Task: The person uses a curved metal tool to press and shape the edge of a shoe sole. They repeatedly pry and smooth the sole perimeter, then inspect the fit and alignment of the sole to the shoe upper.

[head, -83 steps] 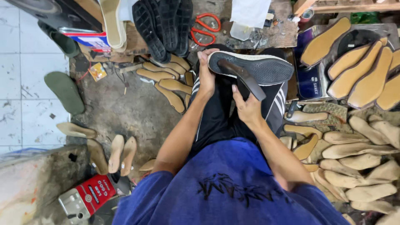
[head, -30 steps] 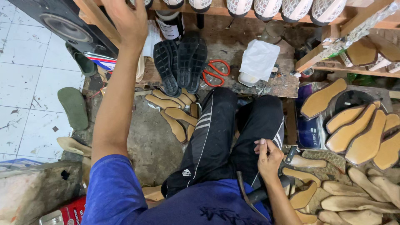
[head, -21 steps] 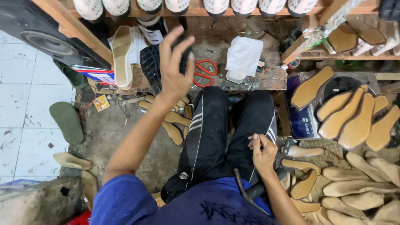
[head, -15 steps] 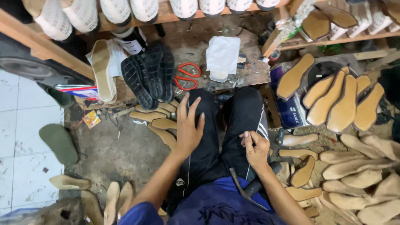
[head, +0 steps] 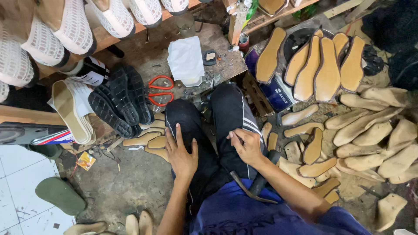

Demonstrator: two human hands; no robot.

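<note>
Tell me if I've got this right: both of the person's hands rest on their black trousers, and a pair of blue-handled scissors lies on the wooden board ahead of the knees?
Nearly. The head view shows the left hand and the right hand on the black trousers, and the scissors on the wooden board ahead of the knees, but their handles are red, not blue.

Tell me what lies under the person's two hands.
The left hand rests flat on the left thigh of the black trousers. The right hand sits on the right thigh, pinching something too small to identify. A hammer lies beneath the right forearm; its handle is partly hidden.
</note>
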